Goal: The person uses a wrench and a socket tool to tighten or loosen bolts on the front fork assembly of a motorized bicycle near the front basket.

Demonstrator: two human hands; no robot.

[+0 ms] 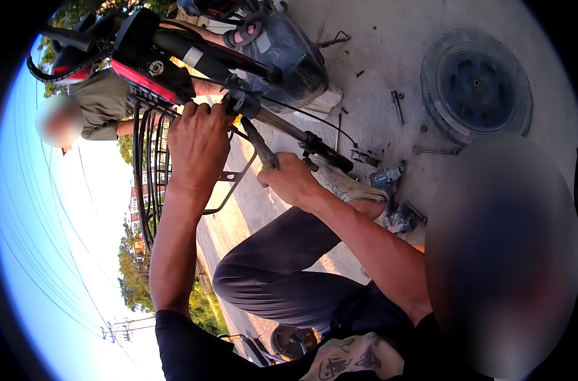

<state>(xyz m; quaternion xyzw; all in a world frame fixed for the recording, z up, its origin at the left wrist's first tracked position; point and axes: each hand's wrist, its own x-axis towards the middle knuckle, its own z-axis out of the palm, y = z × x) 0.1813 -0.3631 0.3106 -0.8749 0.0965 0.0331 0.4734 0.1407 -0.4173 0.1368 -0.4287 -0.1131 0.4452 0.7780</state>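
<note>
A motorbike's front end reaches in from the upper left, its front fork [279, 124] bare and without a wheel. My left hand [200, 143] is closed beside the fork's upper clamp, next to the black wire basket [150, 171]; what its fingers grip is hidden. Lower and to the right, my right hand [290, 182] is wrapped round a worn grey-brown hand tool [258, 141]. The tool's far end points up toward the fork and my left hand. Its exact kind is not clear. A thin black cable [320, 117] runs past the fork to a small metal part.
A wheel with its tyre [476, 86] lies flat on the concrete at the upper right. Near it are a wrench [435, 150], a bolt-like rod [398, 106] and a blue power tool [388, 178]. Another person [104, 105] is behind the motorbike. My shoe [346, 184] is close to the fork's lower end.
</note>
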